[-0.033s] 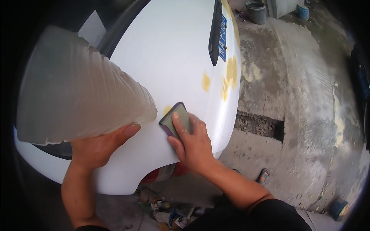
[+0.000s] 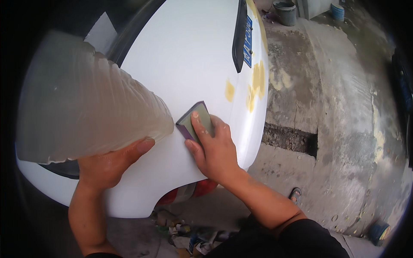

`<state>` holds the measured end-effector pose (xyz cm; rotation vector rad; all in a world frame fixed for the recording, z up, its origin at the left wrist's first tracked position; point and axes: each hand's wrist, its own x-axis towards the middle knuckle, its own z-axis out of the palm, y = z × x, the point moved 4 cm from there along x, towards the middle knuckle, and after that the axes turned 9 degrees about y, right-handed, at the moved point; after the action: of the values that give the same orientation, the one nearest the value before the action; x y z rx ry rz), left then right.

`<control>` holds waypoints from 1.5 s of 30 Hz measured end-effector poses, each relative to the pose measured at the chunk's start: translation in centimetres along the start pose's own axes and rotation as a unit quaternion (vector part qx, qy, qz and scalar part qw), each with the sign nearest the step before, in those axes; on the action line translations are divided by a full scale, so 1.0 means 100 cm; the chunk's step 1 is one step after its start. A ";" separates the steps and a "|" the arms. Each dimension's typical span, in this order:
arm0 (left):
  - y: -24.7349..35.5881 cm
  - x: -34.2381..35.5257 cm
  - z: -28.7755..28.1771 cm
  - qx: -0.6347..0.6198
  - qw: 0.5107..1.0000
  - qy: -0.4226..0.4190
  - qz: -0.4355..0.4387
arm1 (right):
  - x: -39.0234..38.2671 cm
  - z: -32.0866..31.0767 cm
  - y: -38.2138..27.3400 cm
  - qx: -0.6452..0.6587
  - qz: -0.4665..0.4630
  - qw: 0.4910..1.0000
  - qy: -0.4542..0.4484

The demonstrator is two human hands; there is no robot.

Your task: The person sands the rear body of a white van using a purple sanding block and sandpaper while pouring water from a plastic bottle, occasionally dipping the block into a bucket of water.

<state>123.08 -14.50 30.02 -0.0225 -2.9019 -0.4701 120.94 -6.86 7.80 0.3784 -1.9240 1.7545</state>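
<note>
My left hand [image 2: 105, 167] is wrapped under a large cloudy, ribbed plastic container [image 2: 92, 103], which hangs tilted over the car, its narrower end toward the middle. My right hand [image 2: 215, 150] grips a sanding block [image 2: 204, 118], greenish on top with a dark purple sheet around its edge, pressed against the white car panel [image 2: 185, 51]. Yellow filler patches lie to the right of the block: a small oval patch [image 2: 229, 90] and a larger streaked patch [image 2: 257, 84] near the panel's edge. Whitish residue marks the fingers of my right hand.
A black trim strip [image 2: 237, 43] and blue licence plate [image 2: 248, 45] sit at the far right of the panel. A red tail light [image 2: 206, 187] is near. In the concrete floor is a rectangular pit [image 2: 290, 139]. A grey bucket [image 2: 285, 13] stands far off; rubbish [image 2: 185, 238] lies below.
My right hand has slid the sanding block slightly away from me along the panel. A small yellow patch beside the block is now covered. My left hand and the container have barely shifted.
</note>
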 end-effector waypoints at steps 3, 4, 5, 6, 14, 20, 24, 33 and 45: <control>-0.004 0.000 0.006 -0.023 0.999 -0.011 -0.030 | 0.035 0.001 0.011 -0.021 0.049 0.999 -0.009; -0.001 -0.001 0.003 -0.010 1.000 -0.012 -0.018 | 0.021 0.000 0.005 -0.009 0.035 0.999 -0.015; -0.001 -0.001 0.000 0.000 1.000 -0.012 -0.007 | -0.005 0.001 0.000 0.000 0.018 1.000 -0.022; -0.002 -0.002 -0.005 0.024 1.000 -0.017 0.009 | -0.029 0.001 -0.007 0.011 0.001 1.000 -0.029; -0.013 0.002 0.013 -0.032 0.999 0.012 0.017 | 0.026 -0.004 0.016 -0.038 0.026 0.999 -0.027; -0.011 -0.006 -0.002 -0.031 0.992 0.075 0.093 | -0.020 -0.005 -0.005 0.003 0.003 0.999 -0.044; -0.010 0.002 0.008 -0.069 0.989 0.076 0.103 | 0.028 -0.002 0.012 -0.034 0.021 0.999 -0.026; -0.015 0.001 0.005 -0.026 0.992 0.049 0.116 | 0.032 0.001 0.015 -0.049 0.022 0.999 -0.009; -0.005 -0.001 0.013 -0.046 0.991 0.068 0.104 | 0.018 -0.005 0.024 -0.053 0.041 0.998 -0.004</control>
<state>122.93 -14.53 28.64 -0.2913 -2.7045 -0.5439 118.32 -5.81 6.77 0.2718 -2.0561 1.6948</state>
